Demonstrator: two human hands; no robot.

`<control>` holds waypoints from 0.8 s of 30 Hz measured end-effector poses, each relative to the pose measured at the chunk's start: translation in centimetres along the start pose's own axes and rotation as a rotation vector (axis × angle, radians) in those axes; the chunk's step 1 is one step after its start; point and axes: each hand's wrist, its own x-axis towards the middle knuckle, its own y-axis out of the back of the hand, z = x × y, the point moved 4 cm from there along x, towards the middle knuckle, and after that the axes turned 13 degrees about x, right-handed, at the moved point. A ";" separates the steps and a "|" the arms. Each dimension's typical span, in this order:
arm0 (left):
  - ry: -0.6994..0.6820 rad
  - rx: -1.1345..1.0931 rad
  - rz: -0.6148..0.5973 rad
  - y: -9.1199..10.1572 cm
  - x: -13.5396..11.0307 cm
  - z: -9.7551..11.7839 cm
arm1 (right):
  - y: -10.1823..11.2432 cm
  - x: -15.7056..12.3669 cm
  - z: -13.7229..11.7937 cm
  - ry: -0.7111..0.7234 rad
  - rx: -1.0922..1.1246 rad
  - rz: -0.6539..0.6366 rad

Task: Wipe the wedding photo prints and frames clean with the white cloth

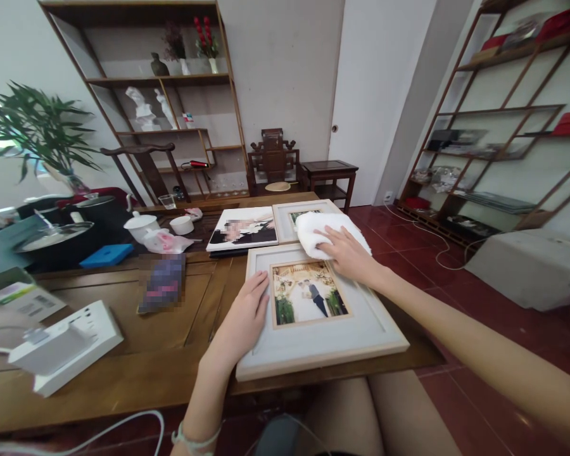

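Observation:
A large picture frame (323,335) with a pale wood edge and a wedding photo lies flat at the near edge of the wooden table (123,354). My left hand (242,320) rests flat on the frame's left side, fingers stretched out. My right hand (344,253) presses a white folded cloth (313,229) onto the frame's far edge, fingers lying over the cloth. Behind it lie a second, smaller frame (285,218) and an unframed photo print (242,229).
A white power strip (66,345) with cable sits at the near left. A teapot (141,226), bowl (182,224), blue box (107,254) and pans fill the far left. Shelves stand behind and at right; a chair (272,158) and side table (330,172) by the wall.

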 end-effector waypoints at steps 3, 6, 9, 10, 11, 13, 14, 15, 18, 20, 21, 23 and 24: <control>0.003 0.005 -0.008 0.0 0.0 0.0 | -0.5 0.1 -0.2 0.016 0.011 -0.053; -0.001 0.011 0.001 0.0 0.0 0.0 | 0.2 -2.0 -2.3 0.067 0.021 -0.122; 0.000 0.011 0.006 0.0 0.0 0.0 | 2.1 -5.4 -5.8 0.091 0.068 -0.252; 0.002 0.010 0.007 0.0 0.0 0.0 | 2.9 -6.6 -7.0 0.067 0.110 -0.310; 0.003 0.007 0.008 0.0 0.0 0.1 | 3.7 -7.7 -8.2 0.044 0.153 -0.357; 0.003 0.003 0.012 0.0 0.0 0.0 | 4.8 -9.3 -10.2 0.017 0.220 -0.412; 0.002 0.001 0.014 0.0 0.0 0.0 | 5.1 -9.7 -10.9 0.004 0.250 -0.418; 0.000 -0.001 0.014 0.0 -0.1 0.0 | 5.1 -9.9 -11.3 -0.006 0.278 -0.411; -0.011 -0.009 0.011 0.0 -0.1 -0.1 | 3.6 -9.2 -10.6 -0.004 0.312 -0.347; -0.023 -0.015 0.012 0.1 -0.1 -0.1 | 2.1 -7.8 -8.7 0.010 0.271 -0.296; -0.028 -0.017 0.013 0.1 -0.1 -0.1 | 1.4 -6.9 -7.5 0.013 0.241 -0.264; -0.032 -0.018 0.014 0.2 -0.1 -0.1 | 0.4 -4.7 -4.9 0.010 0.176 -0.184; -0.031 -0.019 0.014 0.2 -0.1 -0.1 | 0.1 -3.6 -3.8 -0.002 0.142 -0.149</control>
